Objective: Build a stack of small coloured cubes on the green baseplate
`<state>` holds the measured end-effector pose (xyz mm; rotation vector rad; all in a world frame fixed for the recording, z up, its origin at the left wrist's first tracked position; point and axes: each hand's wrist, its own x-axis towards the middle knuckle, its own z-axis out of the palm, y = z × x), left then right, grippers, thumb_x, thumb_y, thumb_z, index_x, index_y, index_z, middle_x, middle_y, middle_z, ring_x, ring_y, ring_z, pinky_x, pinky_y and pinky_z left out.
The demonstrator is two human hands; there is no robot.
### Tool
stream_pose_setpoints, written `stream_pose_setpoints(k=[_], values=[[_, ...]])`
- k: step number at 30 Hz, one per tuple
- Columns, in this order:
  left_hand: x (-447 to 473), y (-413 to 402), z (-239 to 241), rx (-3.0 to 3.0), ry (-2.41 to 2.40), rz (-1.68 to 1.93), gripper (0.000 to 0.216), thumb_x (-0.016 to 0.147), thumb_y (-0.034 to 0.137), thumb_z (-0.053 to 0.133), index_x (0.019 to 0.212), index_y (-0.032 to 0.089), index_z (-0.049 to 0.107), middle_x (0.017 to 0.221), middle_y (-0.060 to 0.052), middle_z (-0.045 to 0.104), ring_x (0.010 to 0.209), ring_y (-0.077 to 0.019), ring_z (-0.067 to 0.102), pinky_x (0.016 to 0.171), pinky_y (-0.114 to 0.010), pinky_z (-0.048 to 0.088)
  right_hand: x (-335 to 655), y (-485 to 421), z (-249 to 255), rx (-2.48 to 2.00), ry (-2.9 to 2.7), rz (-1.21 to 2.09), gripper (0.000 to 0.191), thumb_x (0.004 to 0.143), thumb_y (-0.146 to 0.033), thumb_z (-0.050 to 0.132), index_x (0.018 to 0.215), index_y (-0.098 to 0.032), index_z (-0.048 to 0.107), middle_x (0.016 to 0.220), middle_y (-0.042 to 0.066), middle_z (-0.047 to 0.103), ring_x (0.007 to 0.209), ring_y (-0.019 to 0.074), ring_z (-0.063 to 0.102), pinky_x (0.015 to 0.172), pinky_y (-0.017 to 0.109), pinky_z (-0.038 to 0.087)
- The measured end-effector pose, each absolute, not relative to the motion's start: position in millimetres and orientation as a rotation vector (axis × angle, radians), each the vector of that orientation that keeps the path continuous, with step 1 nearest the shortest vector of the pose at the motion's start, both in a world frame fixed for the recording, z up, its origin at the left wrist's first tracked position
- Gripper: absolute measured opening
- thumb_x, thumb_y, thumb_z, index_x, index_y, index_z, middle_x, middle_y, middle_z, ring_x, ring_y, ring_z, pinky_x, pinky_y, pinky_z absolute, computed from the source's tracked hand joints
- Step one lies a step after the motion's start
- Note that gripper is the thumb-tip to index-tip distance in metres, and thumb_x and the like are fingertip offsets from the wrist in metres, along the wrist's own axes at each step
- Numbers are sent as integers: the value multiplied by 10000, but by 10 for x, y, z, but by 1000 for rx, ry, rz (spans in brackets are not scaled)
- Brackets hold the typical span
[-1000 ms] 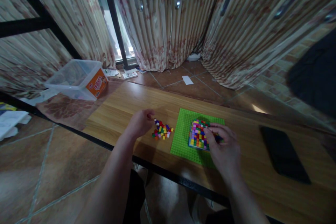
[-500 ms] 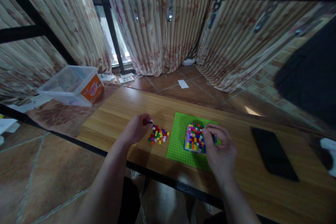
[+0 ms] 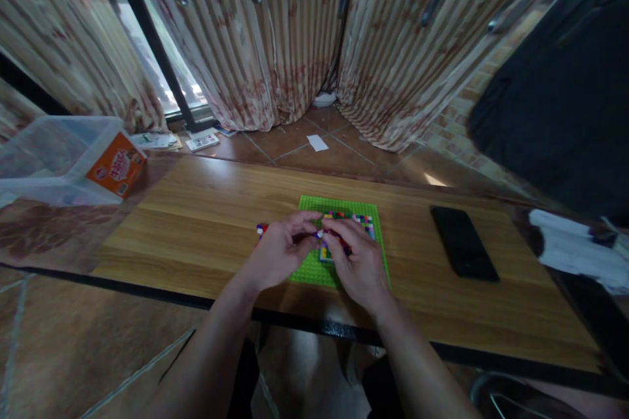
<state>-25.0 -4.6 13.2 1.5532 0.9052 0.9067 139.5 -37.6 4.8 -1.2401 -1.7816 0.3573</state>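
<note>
A green baseplate point(image 3: 339, 209) lies on the wooden table point(image 3: 206, 209), carrying a block of small multicoloured bricks point(image 3: 351, 217). My left hand point(image 3: 282, 252) and my right hand point(image 3: 358, 262) meet over the plate's near left part, fingertips pinched together around a small white piece point(image 3: 320, 234). I cannot tell which hand grips it. Both hands cover most of the coloured block. A little of the loose brick pile point(image 3: 261, 229) shows at the left, behind my left hand.
A black phone point(image 3: 463, 250) lies on the table to the right. A clear plastic box with an orange label point(image 3: 73, 160) sits on the floor at the left. Curtains hang behind; papers lie on the tiles. Dark cloth fills the upper right.
My left hand left the loose brick pile and moved right to meet my right hand over the baseplate. The camera view shifted left and down.
</note>
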Motion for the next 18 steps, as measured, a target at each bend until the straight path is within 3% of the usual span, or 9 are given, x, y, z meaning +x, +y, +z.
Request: stream_pose_setpoints(k=[5,18], values=[[-201,-70,127,1791,972,915,392,867,140,546,1256,183,567,1005,-43,746,919,-154,707,865,-297,559,1422,-369,12,-1242,-1848,272,240,972,-247,482,1091,-248,691,1027,56,722,972,208,649,881,380,511],[-126,-93,143,1897,1159,1041,263,828,137,578,1059,199,687,911,-15,761,797,-140,719,750,-241,557,1386,-371,31,-1252,-1710,331,172,898,-179,538,918,-240,697,894,25,730,847,176,669,798,331,526]])
